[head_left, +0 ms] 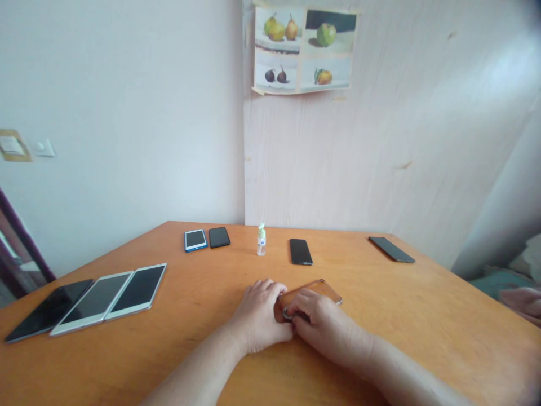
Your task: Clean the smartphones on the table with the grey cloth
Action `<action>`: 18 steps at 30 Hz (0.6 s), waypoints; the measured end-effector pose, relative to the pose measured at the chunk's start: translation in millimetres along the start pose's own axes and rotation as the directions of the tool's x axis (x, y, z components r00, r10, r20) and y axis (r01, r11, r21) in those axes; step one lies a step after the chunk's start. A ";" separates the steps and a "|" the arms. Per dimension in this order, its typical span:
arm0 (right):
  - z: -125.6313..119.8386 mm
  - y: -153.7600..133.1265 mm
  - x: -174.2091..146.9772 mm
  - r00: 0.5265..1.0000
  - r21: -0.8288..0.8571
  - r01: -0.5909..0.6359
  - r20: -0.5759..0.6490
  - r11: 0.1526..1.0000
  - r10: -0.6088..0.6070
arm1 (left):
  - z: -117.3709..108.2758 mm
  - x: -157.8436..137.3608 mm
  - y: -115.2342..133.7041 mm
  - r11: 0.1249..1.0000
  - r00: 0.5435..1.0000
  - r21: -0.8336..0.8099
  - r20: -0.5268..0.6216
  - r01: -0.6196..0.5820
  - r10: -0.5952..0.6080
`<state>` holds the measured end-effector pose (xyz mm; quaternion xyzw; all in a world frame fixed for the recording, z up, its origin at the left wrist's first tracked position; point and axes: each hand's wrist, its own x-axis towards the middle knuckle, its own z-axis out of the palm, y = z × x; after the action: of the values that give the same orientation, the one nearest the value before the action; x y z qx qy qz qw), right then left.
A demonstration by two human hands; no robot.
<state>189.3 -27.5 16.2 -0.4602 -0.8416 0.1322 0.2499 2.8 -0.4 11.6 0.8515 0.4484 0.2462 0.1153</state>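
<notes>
A clear phone case (323,289) lies at a slant on the wooden table (203,361), with the tabletop showing through it. My left hand (261,313) is closed around its near left end, thumb and fingers on either side. My right hand (319,321) rests over the case's lower edge. Its fingers are pinched near a small dark and whitish spot by the left end; what they hold there, if anything, is too small to make out. Just beyond the case lies a black smartphone (301,252).
A small pump bottle (261,241) stands at the back middle. Left of it lie a blue-edged phone (195,241) and a black phone (219,237). A dark tablet (51,310) and two white-framed tablets (93,301) sit at left. Another dark device (391,249) is at back right.
</notes>
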 end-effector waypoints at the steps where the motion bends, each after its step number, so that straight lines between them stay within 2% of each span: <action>1: -0.3 -2.1 -0.2 1.000 -0.009 -0.001 0.010 1.000 0.001 | 0.0 0.2 -0.3 1.000 1.000 0.011 0.001 0.003 -0.003; 2: -2.7 -0.1 -0.2 0.999 -0.045 -0.037 0.005 0.998 0.037 | -0.1 0.3 -0.6 1.000 1.000 0.016 0.005 0.005 -0.005; 4: -12.8 14.2 0.2 0.983 -0.167 -0.184 -0.035 0.969 0.180 | -0.8 0.2 -1.1 1.000 1.000 0.016 0.015 0.008 -0.009; 7: -33.3 45.0 0.1 0.909 -0.298 -0.416 -0.121 0.859 0.398 | -2.4 -0.2 -1.5 1.000 1.000 0.004 0.021 0.007 -0.007; 10: -45.1 61.1 -0.8 0.855 -0.297 -0.518 -0.155 0.802 0.495 | -3.3 -0.5 -1.5 1.000 1.000 -0.002 0.020 0.009 -0.009; 12: -42.5 56.4 -1.4 0.859 -0.279 -0.510 -0.129 0.813 0.495 | -3.2 -0.5 -1.6 1.000 1.000 0.003 0.016 0.012 -0.012; 14: -32.5 41.2 -2.6 0.904 -0.228 -0.427 -0.075 0.875 0.422 | -2.7 -0.1 -2.1 1.000 1.000 0.010 0.012 0.021 -0.021; 16: -19.5 21.2 -4.6 0.960 -0.129 -0.279 -0.016 0.952 0.279 | -2.0 0.5 -3.0 0.999 0.999 0.012 0.014 0.030 -0.030; 18: -9.1 4.4 -6.5 0.991 -0.034 -0.130 0.034 0.991 0.131 | -1.3 1.0 -4.1 0.999 0.999 0.012 0.021 0.033 -0.033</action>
<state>200.3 -30.6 19.9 -0.5156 -0.8161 0.1433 0.2180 -0.2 2.7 11.3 0.8472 0.4626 0.2325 0.1190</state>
